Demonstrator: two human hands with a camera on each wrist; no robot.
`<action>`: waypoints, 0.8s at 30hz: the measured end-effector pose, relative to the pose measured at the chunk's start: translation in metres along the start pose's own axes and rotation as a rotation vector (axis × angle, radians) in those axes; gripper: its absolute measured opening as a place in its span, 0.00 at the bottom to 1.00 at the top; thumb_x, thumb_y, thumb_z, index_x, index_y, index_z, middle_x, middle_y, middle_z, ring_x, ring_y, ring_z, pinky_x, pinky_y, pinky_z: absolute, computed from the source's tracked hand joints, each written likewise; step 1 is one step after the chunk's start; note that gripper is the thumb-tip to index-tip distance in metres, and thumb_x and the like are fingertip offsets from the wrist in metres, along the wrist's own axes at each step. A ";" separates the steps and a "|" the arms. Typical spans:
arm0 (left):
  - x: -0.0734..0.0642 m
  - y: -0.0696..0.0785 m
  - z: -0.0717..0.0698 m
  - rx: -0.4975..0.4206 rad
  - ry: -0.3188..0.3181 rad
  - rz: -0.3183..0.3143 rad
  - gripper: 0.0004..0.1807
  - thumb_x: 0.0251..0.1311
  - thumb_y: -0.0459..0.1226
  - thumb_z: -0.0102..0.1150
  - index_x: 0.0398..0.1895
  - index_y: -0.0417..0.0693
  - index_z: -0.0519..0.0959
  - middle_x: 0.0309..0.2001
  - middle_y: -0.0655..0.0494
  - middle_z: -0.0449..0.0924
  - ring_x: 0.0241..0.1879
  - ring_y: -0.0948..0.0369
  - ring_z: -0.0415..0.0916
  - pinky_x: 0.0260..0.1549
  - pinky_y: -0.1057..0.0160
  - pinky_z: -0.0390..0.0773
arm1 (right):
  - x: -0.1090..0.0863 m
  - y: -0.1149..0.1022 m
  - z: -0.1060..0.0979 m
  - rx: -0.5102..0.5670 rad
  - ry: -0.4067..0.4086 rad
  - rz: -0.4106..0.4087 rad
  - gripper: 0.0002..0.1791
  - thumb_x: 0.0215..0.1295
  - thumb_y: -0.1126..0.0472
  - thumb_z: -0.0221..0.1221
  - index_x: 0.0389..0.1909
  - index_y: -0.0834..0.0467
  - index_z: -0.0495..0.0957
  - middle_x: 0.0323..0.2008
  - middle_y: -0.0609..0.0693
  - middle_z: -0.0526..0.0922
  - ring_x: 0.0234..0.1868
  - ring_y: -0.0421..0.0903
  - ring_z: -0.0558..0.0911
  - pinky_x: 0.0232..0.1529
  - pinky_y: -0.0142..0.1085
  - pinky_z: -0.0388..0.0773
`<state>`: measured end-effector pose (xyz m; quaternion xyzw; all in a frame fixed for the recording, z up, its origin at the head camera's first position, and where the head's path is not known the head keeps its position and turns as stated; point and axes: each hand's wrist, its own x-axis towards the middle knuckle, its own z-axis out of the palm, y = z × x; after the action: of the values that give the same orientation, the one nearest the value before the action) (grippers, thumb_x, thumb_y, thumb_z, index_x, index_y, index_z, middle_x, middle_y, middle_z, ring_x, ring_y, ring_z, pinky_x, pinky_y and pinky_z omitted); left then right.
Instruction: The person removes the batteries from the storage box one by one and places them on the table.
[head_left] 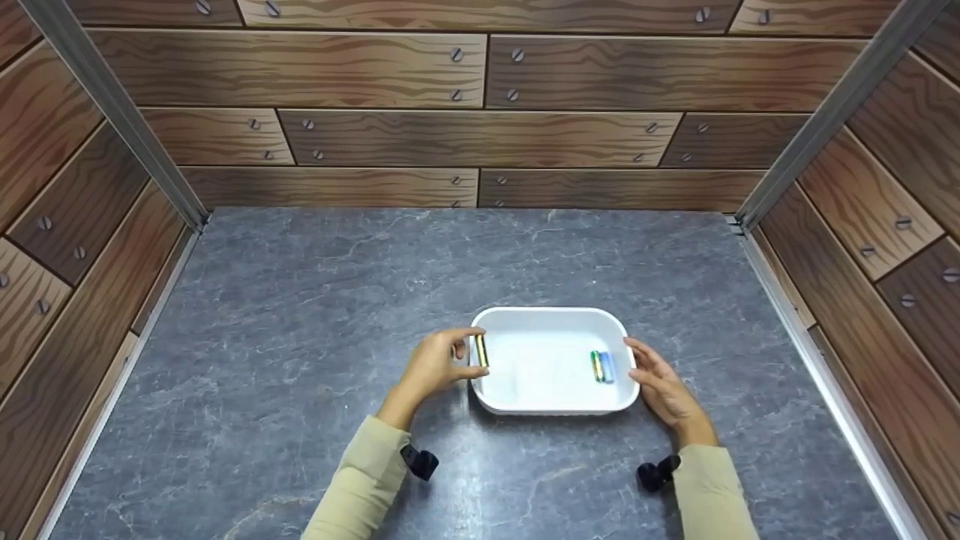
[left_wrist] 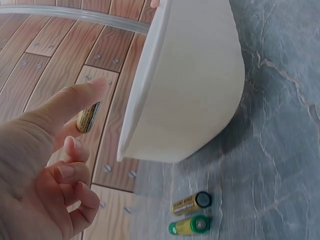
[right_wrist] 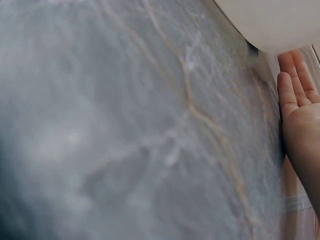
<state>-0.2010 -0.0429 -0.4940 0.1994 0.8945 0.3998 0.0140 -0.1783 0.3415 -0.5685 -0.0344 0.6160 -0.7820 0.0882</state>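
A white plastic tub [head_left: 551, 405] stands on the grey marbled table, between the two hands. At its left rim, my left hand [head_left: 431, 367] pinches a gold-and-black battery [head_left: 481, 351] between thumb and forefinger. Its other fingers curl loosely in the left wrist view. My right hand [head_left: 666, 390] holds the tub's right rim with its fingertips. Inside the tub's right end lie a green-and-gold battery [head_left: 597, 367] and a bluish one [head_left: 607, 367], side by side. On the table in the left wrist view lie a gold-and-black battery [left_wrist: 192, 203] and a green-and-gold battery [left_wrist: 189, 225].
The grey marbled table [head_left: 315, 300] spreads around the tub. Wood-patterned panels [head_left: 480, 135] enclose it at the back and sides, with metal rails [head_left: 825, 405] along the side edges. A small black camera [head_left: 420, 461] is strapped to each wrist.
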 end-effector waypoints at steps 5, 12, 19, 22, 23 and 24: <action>-0.003 -0.004 -0.004 -0.022 -0.009 -0.019 0.30 0.43 0.41 0.76 0.54 0.47 0.80 0.29 0.41 0.80 0.22 0.66 0.62 0.24 0.71 0.62 | 0.000 -0.001 0.002 -0.033 0.067 0.039 0.27 0.64 0.76 0.49 0.62 0.51 0.70 0.55 0.38 0.77 0.57 0.32 0.75 0.56 0.24 0.71; -0.006 -0.018 -0.007 -0.074 -0.015 -0.006 0.31 0.41 0.39 0.76 0.54 0.47 0.80 0.25 0.45 0.79 0.22 0.68 0.64 0.23 0.72 0.63 | 0.000 -0.001 0.001 -0.013 0.025 0.004 0.27 0.64 0.76 0.49 0.58 0.46 0.72 0.54 0.39 0.78 0.56 0.34 0.76 0.55 0.24 0.72; -0.009 -0.032 -0.009 -0.124 -0.032 -0.020 0.32 0.41 0.39 0.76 0.56 0.50 0.80 0.26 0.41 0.79 0.23 0.67 0.64 0.24 0.73 0.63 | 0.000 0.000 0.000 0.000 0.002 0.001 0.27 0.65 0.75 0.49 0.57 0.43 0.73 0.54 0.38 0.78 0.56 0.33 0.76 0.56 0.25 0.72; -0.010 -0.038 -0.010 -0.115 -0.023 -0.016 0.32 0.42 0.39 0.76 0.56 0.48 0.80 0.26 0.41 0.78 0.23 0.68 0.63 0.24 0.73 0.63 | -0.001 0.000 0.000 0.005 -0.006 -0.002 0.27 0.65 0.75 0.49 0.57 0.43 0.73 0.54 0.38 0.78 0.55 0.34 0.76 0.55 0.25 0.72; -0.011 -0.039 -0.010 -0.114 -0.024 -0.022 0.32 0.42 0.39 0.76 0.56 0.47 0.80 0.25 0.41 0.78 0.22 0.68 0.62 0.24 0.73 0.63 | -0.001 0.000 0.000 0.006 -0.009 -0.003 0.27 0.65 0.75 0.49 0.56 0.43 0.73 0.54 0.38 0.78 0.55 0.34 0.76 0.55 0.25 0.73; -0.012 -0.041 -0.010 -0.114 -0.026 -0.028 0.32 0.42 0.39 0.76 0.56 0.46 0.79 0.25 0.40 0.78 0.22 0.68 0.62 0.23 0.73 0.63 | -0.001 0.000 -0.001 0.007 -0.012 -0.003 0.27 0.65 0.75 0.49 0.56 0.43 0.73 0.54 0.38 0.78 0.55 0.34 0.77 0.55 0.25 0.73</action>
<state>-0.2062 -0.0789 -0.5180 0.1908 0.8729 0.4471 0.0424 -0.1778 0.3420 -0.5690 -0.0396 0.6126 -0.7842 0.0906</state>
